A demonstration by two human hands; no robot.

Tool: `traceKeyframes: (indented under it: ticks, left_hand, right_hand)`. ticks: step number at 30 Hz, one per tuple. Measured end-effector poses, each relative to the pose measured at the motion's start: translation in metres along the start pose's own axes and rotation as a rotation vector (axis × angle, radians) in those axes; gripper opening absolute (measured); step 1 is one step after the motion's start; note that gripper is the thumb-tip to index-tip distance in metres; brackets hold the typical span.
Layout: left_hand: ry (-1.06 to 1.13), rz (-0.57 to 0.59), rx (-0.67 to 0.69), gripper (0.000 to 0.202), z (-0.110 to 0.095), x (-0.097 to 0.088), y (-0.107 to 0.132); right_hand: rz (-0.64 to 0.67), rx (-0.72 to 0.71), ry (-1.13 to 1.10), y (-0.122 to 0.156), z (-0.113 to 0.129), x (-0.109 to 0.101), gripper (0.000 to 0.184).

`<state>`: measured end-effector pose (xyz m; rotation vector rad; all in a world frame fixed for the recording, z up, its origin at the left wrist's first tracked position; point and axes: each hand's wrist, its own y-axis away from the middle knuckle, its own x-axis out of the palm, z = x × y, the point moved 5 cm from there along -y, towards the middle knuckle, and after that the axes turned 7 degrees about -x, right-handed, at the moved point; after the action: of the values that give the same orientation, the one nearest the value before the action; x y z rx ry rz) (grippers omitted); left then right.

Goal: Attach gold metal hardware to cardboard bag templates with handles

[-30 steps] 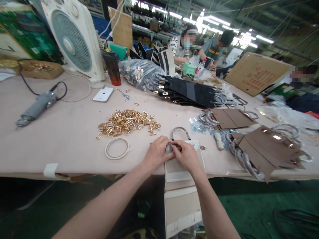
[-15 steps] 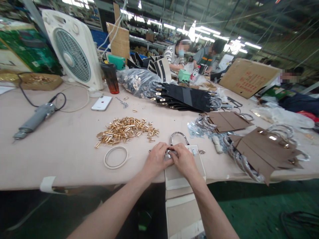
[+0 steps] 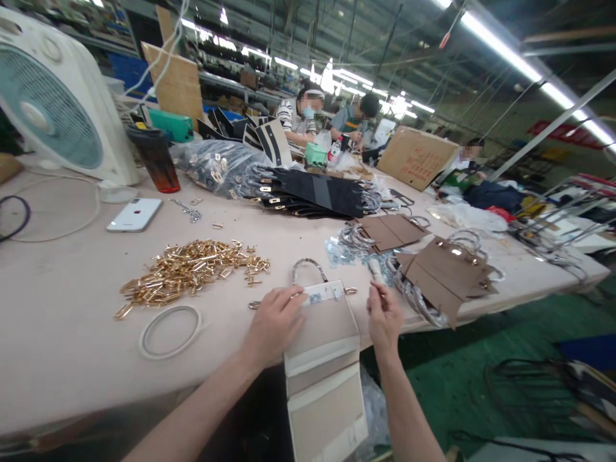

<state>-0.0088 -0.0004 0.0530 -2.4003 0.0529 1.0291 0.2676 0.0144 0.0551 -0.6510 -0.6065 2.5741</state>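
A beige bag panel (image 3: 322, 327) with a plastic-wrapped handle (image 3: 308, 262) lies over the table's front edge, its lower part hanging down. My left hand (image 3: 275, 322) lies on its upper left side, fingers stretched out by a strip with small metal plates (image 3: 315, 297). To the right of the panel, my right hand (image 3: 386, 317) is closed at the near end of a short, whitish, wrapped-looking tool (image 3: 376, 272). Its exact kind does not show. Gold metal fittings (image 3: 192, 269) are heaped to the left, with a roll of tape (image 3: 171, 332) in front.
Brown bag panels (image 3: 440, 273) with wrapped handles lie to the right, beside scattered small metal plates (image 3: 339, 252). Black panels (image 3: 308, 191) are stacked behind. A phone (image 3: 135, 214), a tumbler (image 3: 156, 160) and a fan (image 3: 62, 96) stand or lie left. People work across the table.
My right hand has left the panel's top and moved right to the whitish tool, which has shifted slightly. My left hand now lies flatter on the panel. The view has turned right.
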Motion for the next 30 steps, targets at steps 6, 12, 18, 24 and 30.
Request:
traceKeyframes:
  ticks: [6, 12, 18, 24, 30]
  left_hand:
    - [-0.058, 0.179, 0.110, 0.062, -0.049, 0.045, -0.037]
    - [-0.135, 0.181, 0.067, 0.059, -0.045, 0.066, -0.054]
    - [-0.093, 0.148, 0.147, 0.033, -0.040, 0.068, -0.046]
    - [-0.136, 0.203, 0.111, 0.024, -0.036, 0.076, -0.053]
    - [-0.112, 0.227, 0.061, 0.022, -0.033, 0.076, -0.059]
  right_hand:
    - [-0.223, 0.035, 0.073, -0.060, -0.049, -0.041, 0.055]
    - [0.072, -0.050, 0.438, -0.101, -0.088, -0.007, 0.063]
    - [0.103, -0.080, 0.818, -0.116, -0.104, 0.012, 0.060]
    - [0.110, -0.069, 0.889, -0.119, -0.110, 0.017, 0.051]
    - [0.114, 0.057, 0.548, -0.129, -0.116, 0.005, 0.046]
